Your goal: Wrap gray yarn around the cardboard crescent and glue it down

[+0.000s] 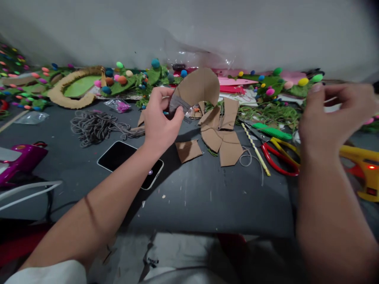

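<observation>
Curved cardboard (201,87) — in the left grip (162,123)

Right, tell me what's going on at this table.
The left hand holds up a curved cardboard piece, grey at one end. The right hand is raised off to the side; whether it pinches anything is hard to tell. Grey yarn lies heaped near a phone, and cardboard scraps lie on the table.
</observation>
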Demonstrator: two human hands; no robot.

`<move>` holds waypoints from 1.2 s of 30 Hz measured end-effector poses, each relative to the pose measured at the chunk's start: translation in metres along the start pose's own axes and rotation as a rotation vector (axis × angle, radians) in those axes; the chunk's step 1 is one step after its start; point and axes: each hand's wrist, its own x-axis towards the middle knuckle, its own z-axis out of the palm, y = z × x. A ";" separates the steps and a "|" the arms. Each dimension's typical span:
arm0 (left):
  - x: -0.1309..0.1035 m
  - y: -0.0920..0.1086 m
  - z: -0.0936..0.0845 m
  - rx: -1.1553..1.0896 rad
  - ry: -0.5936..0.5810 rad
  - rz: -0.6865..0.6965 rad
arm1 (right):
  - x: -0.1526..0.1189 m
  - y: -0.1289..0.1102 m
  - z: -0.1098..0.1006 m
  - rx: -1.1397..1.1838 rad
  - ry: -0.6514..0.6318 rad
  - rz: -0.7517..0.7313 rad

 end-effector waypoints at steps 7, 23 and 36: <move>-0.015 0.013 0.014 -0.067 -0.125 -0.034 | -0.009 -0.001 0.070 -0.117 -0.017 -0.098; -0.017 0.015 0.022 -0.486 -0.150 -0.381 | -0.003 0.016 0.081 0.325 0.004 0.090; -0.015 0.019 0.024 -0.546 -0.155 -0.484 | -0.006 0.010 0.087 0.272 -0.110 0.095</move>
